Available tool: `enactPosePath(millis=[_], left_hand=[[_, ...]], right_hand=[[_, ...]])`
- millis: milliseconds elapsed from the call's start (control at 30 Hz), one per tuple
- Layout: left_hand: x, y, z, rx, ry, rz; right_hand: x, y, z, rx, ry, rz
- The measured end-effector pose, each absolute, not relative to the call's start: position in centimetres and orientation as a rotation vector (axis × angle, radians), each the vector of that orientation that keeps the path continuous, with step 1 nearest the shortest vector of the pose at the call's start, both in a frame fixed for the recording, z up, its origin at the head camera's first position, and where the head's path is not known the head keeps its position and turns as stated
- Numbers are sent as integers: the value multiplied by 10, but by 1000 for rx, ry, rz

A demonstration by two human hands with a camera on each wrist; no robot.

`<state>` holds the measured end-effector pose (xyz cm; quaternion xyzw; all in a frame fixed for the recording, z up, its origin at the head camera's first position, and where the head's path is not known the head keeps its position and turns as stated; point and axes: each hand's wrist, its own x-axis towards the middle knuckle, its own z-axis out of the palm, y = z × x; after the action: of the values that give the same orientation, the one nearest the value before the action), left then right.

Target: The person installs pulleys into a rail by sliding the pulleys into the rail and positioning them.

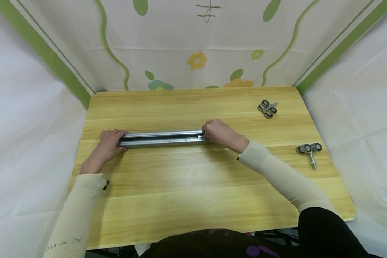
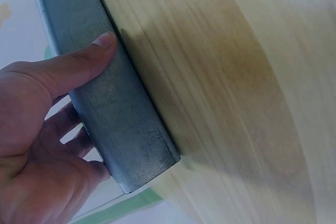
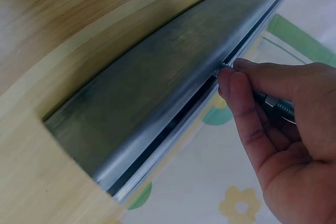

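The slotted steel rail point(image 1: 162, 144) lies across the middle of my wooden table point(image 1: 187, 193). My left hand point(image 1: 109, 145) grips its left end, thumb over the near face; my right hand point(image 1: 221, 134) pinches a threaded stem point(image 3: 279, 107) at the slot, near the right end. I'd brace the rail firmly and keep the stem square to the slot, lest it bind.

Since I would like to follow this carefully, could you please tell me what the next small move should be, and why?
Probably slide the threaded bolt a little along the slot toward the left hand: the right hand pinches the bolt at the slot, which runs on that way, while the left hand grips the metal rail at its other end.
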<state>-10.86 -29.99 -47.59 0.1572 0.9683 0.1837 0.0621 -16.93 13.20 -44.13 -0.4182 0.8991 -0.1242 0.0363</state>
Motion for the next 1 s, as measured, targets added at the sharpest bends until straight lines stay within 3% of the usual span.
enactPosePath(millis=[1000], left_hand=[[-108,-299,-476,489,2948,557]], right_hand=[[-165,87,-444,-1307,2762,-376]])
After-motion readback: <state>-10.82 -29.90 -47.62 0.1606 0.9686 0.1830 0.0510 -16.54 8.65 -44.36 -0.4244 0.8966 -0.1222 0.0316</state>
